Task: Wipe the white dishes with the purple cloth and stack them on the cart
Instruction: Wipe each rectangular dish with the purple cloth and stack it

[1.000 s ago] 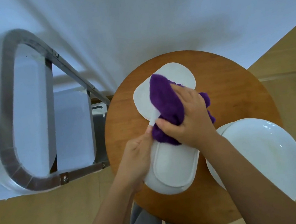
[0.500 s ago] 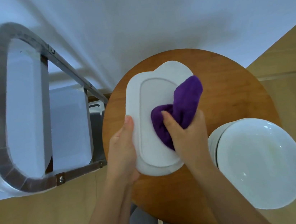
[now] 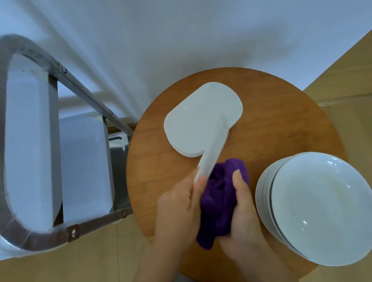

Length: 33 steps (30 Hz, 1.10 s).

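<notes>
- Over the round wooden desk [image 3: 278,114], from the head view: left hand [image 3: 177,210] pinching the near edge of a white oblong dish [image 3: 214,146], holding it tilted almost edge-on to the camera.
- Right hand [image 3: 243,223] gripping the purple cloth [image 3: 221,197], fingers curled round it, pressing it against that dish's lower part.
- Lying flat beneath and beyond: more white oblong dishes [image 3: 199,122], seemingly waiting.
- Sitting at the desk's right edge: a stack of round white plates [image 3: 319,208], apparently unwiped.
- Showing no dishes on the cart [image 3: 36,141] at left; judging most wiping and all stacking as remaining.
</notes>
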Available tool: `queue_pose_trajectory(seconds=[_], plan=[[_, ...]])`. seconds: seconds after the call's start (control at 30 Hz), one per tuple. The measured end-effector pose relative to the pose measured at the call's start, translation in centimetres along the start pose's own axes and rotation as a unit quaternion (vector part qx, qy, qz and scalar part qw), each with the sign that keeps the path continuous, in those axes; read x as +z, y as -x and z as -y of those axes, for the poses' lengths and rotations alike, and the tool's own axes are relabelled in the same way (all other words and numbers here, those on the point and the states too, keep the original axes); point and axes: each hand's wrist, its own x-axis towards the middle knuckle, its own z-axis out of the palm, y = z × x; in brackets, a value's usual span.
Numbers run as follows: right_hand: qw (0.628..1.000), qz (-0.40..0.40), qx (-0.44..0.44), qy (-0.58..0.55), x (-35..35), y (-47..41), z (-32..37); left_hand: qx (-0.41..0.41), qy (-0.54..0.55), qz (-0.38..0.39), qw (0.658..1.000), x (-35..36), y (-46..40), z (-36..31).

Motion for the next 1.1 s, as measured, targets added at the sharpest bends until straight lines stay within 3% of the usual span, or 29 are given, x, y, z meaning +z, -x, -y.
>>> queue_pose_trajectory(seconds=[0.1,0.27,0.37,0.4,0.47,0.5,0.53,0.6,0.63,0.7,0.8,0.93,1.1], plan=[[0.999,0.020,-0.029,0.026,0.1,-0.2,2.0,0.057,-0.187,0.068,0.978,-0.3,0.4,0.1],[0.983,-0.101,-0.065,0.136,-0.8,-0.9,3.0,0.217,-0.265,0.060,0.938,0.0,0.2,0.0],[0.977,-0.137,-0.080,0.144,-1.7,-1.3,3.3,0.115,-0.187,0.139,0.966,-0.8,0.0,0.8],[0.975,-0.147,-0.084,0.142,-1.9,-1.5,3.6,0.094,-0.138,0.108,0.980,-1.0,0.0,1.4],[0.973,-0.155,-0.099,0.138,-2.2,-2.0,4.3,0.065,-0.092,-0.055,0.992,-1.6,-0.2,2.5],[0.971,-0.158,-0.109,0.142,-2.3,-2.3,4.6,0.000,-0.081,-0.119,0.990,-2.0,-0.7,2.8],[0.968,-0.161,-0.117,0.150,-2.3,-2.5,4.9,-0.095,-0.040,-0.134,0.986,-2.7,-1.5,3.0],[0.961,-0.175,-0.119,0.179,-2.2,-3.2,5.4,-0.232,0.129,-0.056,0.962,-3.3,-3.0,3.5],[0.957,-0.182,-0.116,0.195,-2.1,-3.6,5.5,-0.251,0.202,-0.007,0.947,-3.4,-3.6,3.9],[0.948,-0.206,-0.110,0.215,-1.8,-4.5,5.8,-0.235,0.252,0.017,0.939,-3.6,-4.9,4.2],[0.925,-0.257,-0.129,0.248,-1.4,-5.5,6.0,-0.200,0.244,0.000,0.949,-3.7,-7.5,4.7],[0.894,-0.289,-0.185,0.288,-1.5,-6.1,6.2,-0.146,0.161,-0.009,0.976,-3.9,-11.4,5.1],[0.886,-0.290,-0.214,0.293,-2.0,-5.9,6.7,-0.103,0.074,-0.022,0.992,-3.0,-14.7,5.9]])
